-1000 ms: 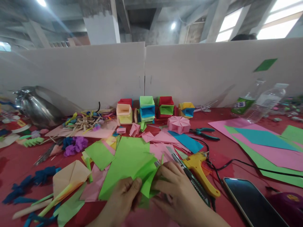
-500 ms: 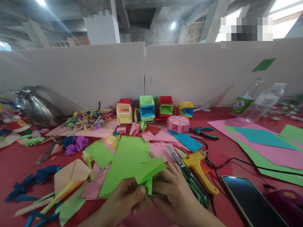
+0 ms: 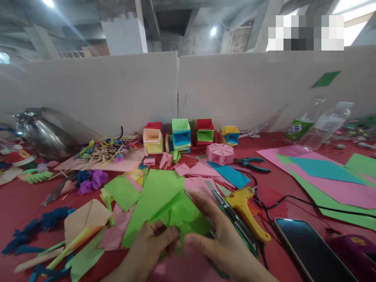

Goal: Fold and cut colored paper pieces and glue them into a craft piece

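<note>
Both my hands hold a folded green paper piece (image 3: 179,213) low in the middle of the view, above the red table (image 3: 17,199). My left hand (image 3: 152,243) pinches its lower left edge with thumb and fingers closed. My right hand (image 3: 219,239) grips its right side, fingers curled over the top. A larger green sheet (image 3: 152,196) lies flat just behind the folded piece. A utility knife (image 3: 227,209) rests right beside my right hand.
A yellow glue gun (image 3: 248,213) with a black cord and a phone (image 3: 311,250) lie to the right. Coloured paper boxes (image 3: 182,135) stand at the back by a white partition. Teal pliers (image 3: 252,163), large paper sheets (image 3: 329,180), bottles (image 3: 323,125) and paper scraps surround the hands.
The folded green piece has been turned and spread flatter between my hands. My right fingers have moved up over its top edge.
</note>
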A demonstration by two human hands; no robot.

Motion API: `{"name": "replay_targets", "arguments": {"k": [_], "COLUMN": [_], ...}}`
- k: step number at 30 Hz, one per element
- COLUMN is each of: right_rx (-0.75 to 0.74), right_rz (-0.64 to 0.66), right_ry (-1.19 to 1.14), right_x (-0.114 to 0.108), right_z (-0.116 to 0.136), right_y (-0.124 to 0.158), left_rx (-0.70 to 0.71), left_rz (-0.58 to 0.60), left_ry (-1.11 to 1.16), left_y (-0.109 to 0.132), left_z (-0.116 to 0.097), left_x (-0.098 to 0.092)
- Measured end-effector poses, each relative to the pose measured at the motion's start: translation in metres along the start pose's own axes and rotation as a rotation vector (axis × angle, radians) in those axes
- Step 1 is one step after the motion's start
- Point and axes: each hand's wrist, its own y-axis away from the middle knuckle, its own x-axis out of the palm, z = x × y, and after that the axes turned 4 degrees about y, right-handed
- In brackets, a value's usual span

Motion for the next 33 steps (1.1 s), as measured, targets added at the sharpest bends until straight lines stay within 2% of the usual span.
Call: {"name": "replay_targets", "arguments": {"k": [3,7,12,18,22,26,30,33], "right_rx": [0.128,0.106,0.057,0.047,0.001,0.009,-0.001,-0.014], "right_rz": [0.050,0.034,-0.004,-0.039,0.040,0.036,0.046,0.096], "right_ry": [-0.092,-0.055,-0.193,-0.557,-0.454,-0.390,-0.405,-0.267], "right_x": [0.008,0.008,0.005,0.012,0.017,0.013,0.000,-0.005], "right_z": [-0.001,0.001,-0.001,-0.004,-0.004,-0.006,-0.002,0.004], "right_y": [-0.001,-0.001,-0.001,0.000,0.000,-0.002,-0.007,-0.008], "left_rx": [-0.001,0.039,0.028,0.048,0.018,0.031,0.217,0.221], "left_rz": [-0.075,-0.203,-0.087,-0.063,-0.044,0.062,0.220,0.235], "left_ry": [0.010,0.016,0.157,0.262,0.211,0.085,0.227,0.237], "left_y": [0.002,0.006,0.008,0.009,0.011,0.013,0.008,0.000], "left_z": [0.004,0.002,-0.009,-0.012,-0.005,-0.006,-0.027,-0.045], "left_x": [0.000,0.001,0.010,0.012,0.010,0.006,-0.002,-0.011]}}
